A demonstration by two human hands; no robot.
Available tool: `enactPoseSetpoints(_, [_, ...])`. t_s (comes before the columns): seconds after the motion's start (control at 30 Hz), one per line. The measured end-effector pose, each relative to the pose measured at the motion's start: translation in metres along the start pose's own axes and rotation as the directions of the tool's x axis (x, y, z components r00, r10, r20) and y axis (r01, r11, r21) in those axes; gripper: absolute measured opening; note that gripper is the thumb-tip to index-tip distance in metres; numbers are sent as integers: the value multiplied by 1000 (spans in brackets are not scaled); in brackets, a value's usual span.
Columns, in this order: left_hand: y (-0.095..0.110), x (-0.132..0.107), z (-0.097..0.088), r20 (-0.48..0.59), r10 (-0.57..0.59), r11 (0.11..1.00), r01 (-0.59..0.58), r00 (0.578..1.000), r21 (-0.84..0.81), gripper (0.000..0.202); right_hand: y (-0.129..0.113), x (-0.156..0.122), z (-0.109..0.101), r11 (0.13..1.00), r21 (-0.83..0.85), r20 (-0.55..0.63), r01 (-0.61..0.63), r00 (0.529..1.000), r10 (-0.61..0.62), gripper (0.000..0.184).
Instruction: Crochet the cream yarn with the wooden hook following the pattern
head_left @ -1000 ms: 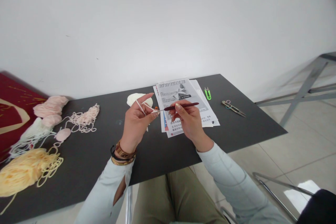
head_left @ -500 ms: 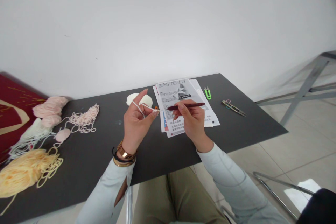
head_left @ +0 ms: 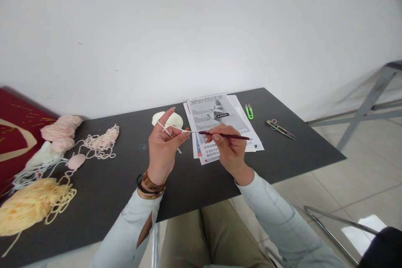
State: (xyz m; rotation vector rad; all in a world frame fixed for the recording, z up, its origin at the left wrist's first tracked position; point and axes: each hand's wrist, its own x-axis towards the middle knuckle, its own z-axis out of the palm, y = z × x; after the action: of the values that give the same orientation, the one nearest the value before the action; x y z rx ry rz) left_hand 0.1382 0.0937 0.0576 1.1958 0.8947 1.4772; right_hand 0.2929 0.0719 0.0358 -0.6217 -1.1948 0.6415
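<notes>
My left hand point(head_left: 163, 146) pinches white yarn point(head_left: 166, 128) between thumb and fingers, and a strand runs over its raised index finger. A short tail of the yarn hangs below the pinch. In my right hand point(head_left: 231, 150) is a crochet hook point(head_left: 234, 136) with a dark red handle, held like a pen. Its thin metal shaft points left and meets the yarn at my left fingertips; the tip is too small to make out. Behind my left hand lies a white ball of yarn point(head_left: 174, 119), partly hidden by the fingers.
Printed sheets point(head_left: 234, 113) lie under my right hand. Further right are green thread snips point(head_left: 249, 112) and metal scissors point(head_left: 281, 129). On the left are pink yarn point(head_left: 61, 132), yellow yarn point(head_left: 28, 207) and a red bag point(head_left: 19, 134). A wall point(head_left: 188, 42) backs the black table point(head_left: 125, 192).
The hook's handle end has swung down and slightly right in my right hand, now tilting downward to the right. A yarn tail now shows below my left fingers.
</notes>
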Motion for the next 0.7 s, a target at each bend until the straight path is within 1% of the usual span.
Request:
enactPoseSetpoints(0.1, [-1, 0, 1, -10, -26, 998, 26, 1000, -54, 67, 2, -2, -2, 997, -44, 25, 70, 997, -69, 14])
enactPoseSetpoints(0.2, [-1, 1, 2, -16, -51, 992, 48, 999, -116, 65, 2, -4, -2, 980, -119, 79, 158, 986, -150, 18])
enactPoseSetpoints(0.27, [-1, 1, 3, -26, -48, 989, 44, 998, -141, 64, 1, -4, -3, 966, -155, 102, 206, 976, -192, 20])
enactPoseSetpoints(0.33, [-1, 1, 4, -35, -37, 985, 31, 999, -168, 62, 0, -5, -2, 960, -162, 105, 229, 971, -214, 23])
enactPoseSetpoints(0.47, [-1, -1, 6, -54, -34, 975, 21, 998, -222, 61, -1, -5, -2, 958, -156, 100, 239, 969, -225, 27])
enactPoseSetpoints(0.57, [-2, -1, 6, -87, -36, 972, 15, 996, -236, 61, -3, -6, 0, 957, -173, 85, 232, 972, -220, 26])
enactPoseSetpoints(0.7, [-5, -1, 6, -156, 53, 982, -80, 986, -172, 62, -7, -8, 5, 965, -228, 8, 132, 991, -134, 21])
